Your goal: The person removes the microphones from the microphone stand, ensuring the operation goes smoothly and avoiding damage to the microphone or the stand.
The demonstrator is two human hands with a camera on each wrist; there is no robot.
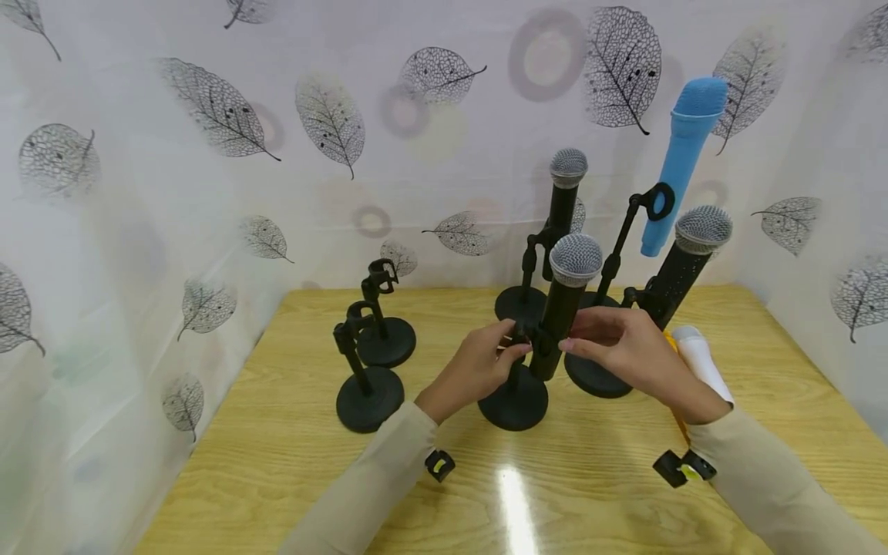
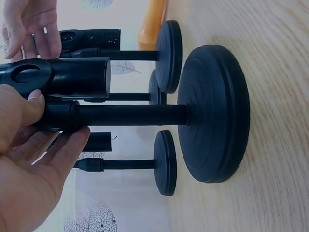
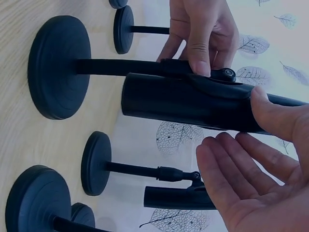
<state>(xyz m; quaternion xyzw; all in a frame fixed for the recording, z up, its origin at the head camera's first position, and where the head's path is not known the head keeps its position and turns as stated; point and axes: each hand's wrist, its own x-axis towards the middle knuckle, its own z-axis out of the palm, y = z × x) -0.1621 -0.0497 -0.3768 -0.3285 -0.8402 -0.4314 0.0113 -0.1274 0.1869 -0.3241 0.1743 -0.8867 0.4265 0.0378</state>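
Observation:
A black microphone with a silver mesh head (image 1: 576, 259) leans in the clip of a black desktop stand (image 1: 515, 402) near the middle of the table. My left hand (image 1: 479, 364) pinches that stand at its neck, thumb and fingers around the joint (image 2: 59, 115) under the clip. On the microphone's other side is my right hand (image 1: 627, 351), its thumb at the black body (image 3: 164, 99) and its fingers (image 3: 219, 166) loosely extended beside it. Close behind the right hand stands another black microphone (image 1: 702, 230) in its own stand.
Two bare stands (image 1: 371, 399) (image 1: 386, 341) are at the left. Behind the hands, a smaller black microphone (image 1: 569, 168) and a blue microphone (image 1: 683, 166) sit in stands. A white microphone (image 1: 702, 362) lies by the right wrist, beside an orange one (image 2: 153, 24).

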